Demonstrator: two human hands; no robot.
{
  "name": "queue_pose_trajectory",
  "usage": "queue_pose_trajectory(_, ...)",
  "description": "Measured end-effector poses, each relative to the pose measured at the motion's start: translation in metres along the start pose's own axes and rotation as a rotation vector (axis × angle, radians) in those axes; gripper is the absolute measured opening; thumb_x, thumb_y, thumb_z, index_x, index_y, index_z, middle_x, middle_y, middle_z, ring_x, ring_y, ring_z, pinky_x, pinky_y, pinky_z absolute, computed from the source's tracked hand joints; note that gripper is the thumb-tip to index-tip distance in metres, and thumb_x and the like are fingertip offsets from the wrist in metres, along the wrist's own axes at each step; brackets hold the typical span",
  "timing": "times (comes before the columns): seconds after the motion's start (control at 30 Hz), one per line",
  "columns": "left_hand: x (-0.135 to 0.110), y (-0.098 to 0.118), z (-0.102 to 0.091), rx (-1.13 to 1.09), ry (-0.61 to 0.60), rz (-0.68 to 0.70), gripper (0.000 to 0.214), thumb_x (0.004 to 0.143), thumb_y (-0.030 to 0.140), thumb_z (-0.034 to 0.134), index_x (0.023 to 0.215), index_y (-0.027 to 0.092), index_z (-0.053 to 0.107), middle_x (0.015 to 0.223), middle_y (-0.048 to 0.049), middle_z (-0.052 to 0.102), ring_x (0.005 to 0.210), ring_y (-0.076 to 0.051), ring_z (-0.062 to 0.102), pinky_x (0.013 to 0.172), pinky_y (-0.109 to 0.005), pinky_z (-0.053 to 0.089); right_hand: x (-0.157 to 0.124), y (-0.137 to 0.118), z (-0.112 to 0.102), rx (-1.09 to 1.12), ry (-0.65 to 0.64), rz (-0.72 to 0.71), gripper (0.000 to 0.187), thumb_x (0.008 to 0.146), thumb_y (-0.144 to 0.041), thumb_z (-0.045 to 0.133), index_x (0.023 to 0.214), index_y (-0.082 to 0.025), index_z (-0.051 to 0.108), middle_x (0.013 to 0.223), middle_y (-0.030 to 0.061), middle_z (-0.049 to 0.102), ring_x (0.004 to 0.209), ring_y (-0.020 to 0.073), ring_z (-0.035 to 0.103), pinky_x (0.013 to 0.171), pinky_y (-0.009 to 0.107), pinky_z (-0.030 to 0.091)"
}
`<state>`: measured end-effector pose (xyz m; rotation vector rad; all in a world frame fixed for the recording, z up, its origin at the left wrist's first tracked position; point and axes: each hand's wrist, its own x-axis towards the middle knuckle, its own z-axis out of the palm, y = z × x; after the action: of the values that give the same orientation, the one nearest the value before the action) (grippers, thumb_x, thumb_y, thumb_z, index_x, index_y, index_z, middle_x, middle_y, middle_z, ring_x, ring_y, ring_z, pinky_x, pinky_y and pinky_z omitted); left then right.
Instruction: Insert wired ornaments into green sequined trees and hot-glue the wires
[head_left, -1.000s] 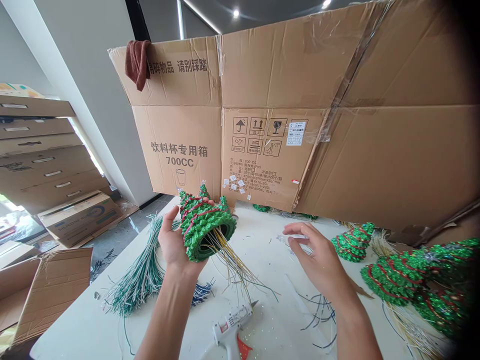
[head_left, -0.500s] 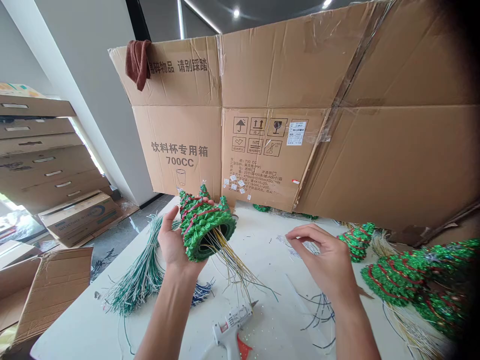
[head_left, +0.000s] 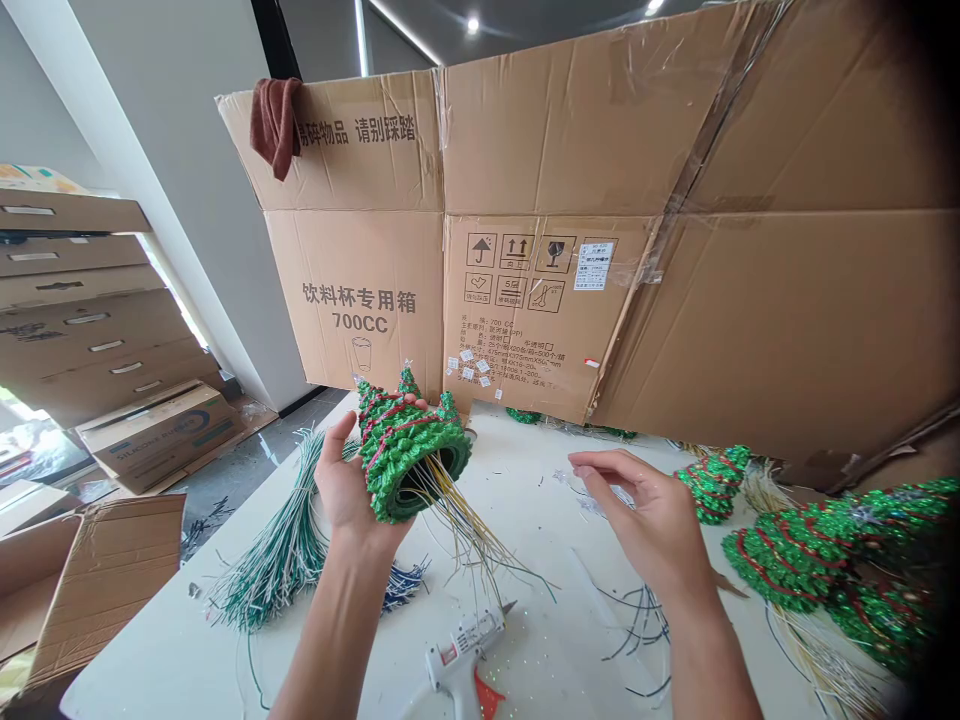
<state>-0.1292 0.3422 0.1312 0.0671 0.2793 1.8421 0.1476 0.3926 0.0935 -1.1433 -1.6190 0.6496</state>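
My left hand (head_left: pixel 346 487) is closed around a green glitter tree cone (head_left: pixel 407 446) with red trim, held on its side above the white table (head_left: pixel 180 650). Thin yellowish wires (head_left: pixel 472 545) hang out of the cone's open base. My right hand (head_left: pixel 646 523) hovers over the table to the right of the cone, fingers curled and pinched on something small I cannot make out, near some clear bits (head_left: pixel 581 492) on the table.
A white glue gun (head_left: pixel 459 650) lies at the table's front. A bundle of green and white wires (head_left: pixel 281 545) lies left. Several finished green trees (head_left: pixel 802 550) lie at right. A large cardboard wall (head_left: pixel 570 220) stands behind; stacked boxes (head_left: pixel 97 330) at left.
My right hand's fingers have drawn together from a looser spread into a pinch and shifted slightly. The left hand and the cone have stayed where they were.
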Motion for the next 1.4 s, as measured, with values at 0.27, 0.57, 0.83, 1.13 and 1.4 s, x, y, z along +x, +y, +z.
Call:
queue_pose_trajectory(0.27,0.0002,0.0006,0.0019,-0.001,0.007,-0.012,0.034,0.091,0.037,0.060,0.113,0.015,0.075,0.104,-0.0150,0.084,0.115,-0.035,0.079,0.104,-0.049,0.064,0.0028,0.0034,-0.0003,-0.002,-0.033,0.041,0.025,0.096,-0.042,0.067,0.103,-0.026,0.085,0.105,0.0086,0.084,0.102,0.0299,0.078,0.096,0.046,0.061)
queue_pose_trajectory(0.57,-0.0009,-0.0004,0.0017,0.009,0.009,-0.009,0.033,0.091,0.036,0.060,0.113,0.016,0.075,0.099,-0.0142,0.083,0.114,-0.035,0.080,0.104,-0.049,0.064,0.0011,0.0068,-0.0012,-0.007,-0.068,0.063,0.028,0.099,-0.047,0.066,0.107,-0.026,0.083,0.106,0.0090,0.083,0.104,0.0306,0.078,0.095,0.047,0.060)
queue_pose_trajectory(0.83,-0.0005,-0.0003,0.0016,0.023,0.009,0.009,0.033,0.091,0.035,0.061,0.114,0.015,0.075,0.102,-0.0147,0.083,0.114,-0.035,0.080,0.106,-0.049,0.063,0.0030,0.0092,0.0019,0.063,-0.083,0.079,0.028,0.104,-0.051,0.063,0.114,-0.028,0.075,0.095,0.0046,0.075,0.094,0.0245,0.072,0.085,0.038,0.057)
queue_pose_trajectory(1.13,0.0007,0.0007,-0.0001,0.045,-0.015,0.015,0.034,0.091,0.036,0.060,0.113,0.016,0.075,0.103,-0.0138,0.084,0.112,-0.034,0.080,0.106,-0.050,0.063,0.0039,0.0084,0.0047,0.080,-0.082,0.067,0.024,0.106,-0.051,0.060,0.115,-0.030,0.068,0.077,-0.0023,0.062,0.079,0.0209,0.063,0.077,0.034,0.051)
queue_pose_trajectory(1.4,0.0013,0.0012,-0.0011,0.060,-0.026,0.004,0.038,0.091,0.037,0.059,0.116,0.015,0.075,0.101,-0.0154,0.083,0.116,-0.036,0.078,0.106,-0.052,0.063,0.0037,0.0064,0.0039,0.125,-0.038,0.213,0.040,0.078,-0.056,0.093,0.097,-0.027,0.072,0.085,0.0054,0.083,0.087,0.0293,0.078,0.083,0.041,0.058)
